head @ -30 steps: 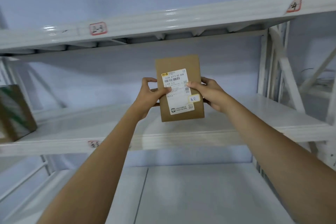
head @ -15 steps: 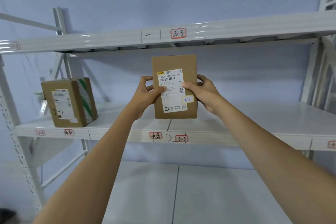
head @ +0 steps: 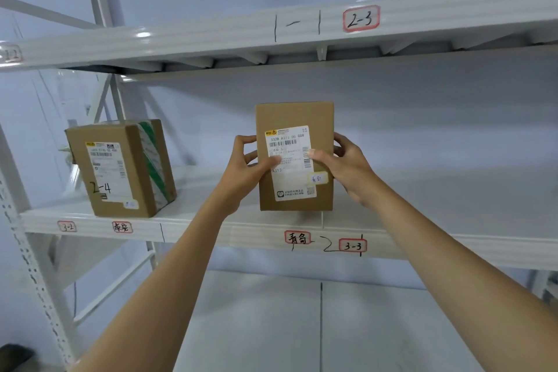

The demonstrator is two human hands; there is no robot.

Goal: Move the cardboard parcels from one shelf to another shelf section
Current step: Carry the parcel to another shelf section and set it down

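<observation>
Lowered toward the middle shelf [head: 437, 211] since the earlier frame, the upright parcel [head: 294, 118] is gripped at its sides by the left hand [head: 246, 164] and right hand [head: 347, 164], well right of a second box [head: 120, 169].

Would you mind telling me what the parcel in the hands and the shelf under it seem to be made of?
The held parcel looks like plain brown cardboard, matte, with a glossy white paper shipping label. The shelf seems to be metal painted glossy white, judging by the ribbed front edge and bright highlights, though the look alone cannot confirm it.

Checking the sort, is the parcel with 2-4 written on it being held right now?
No, the 2-4 parcel sits untouched on the shelf.
</observation>
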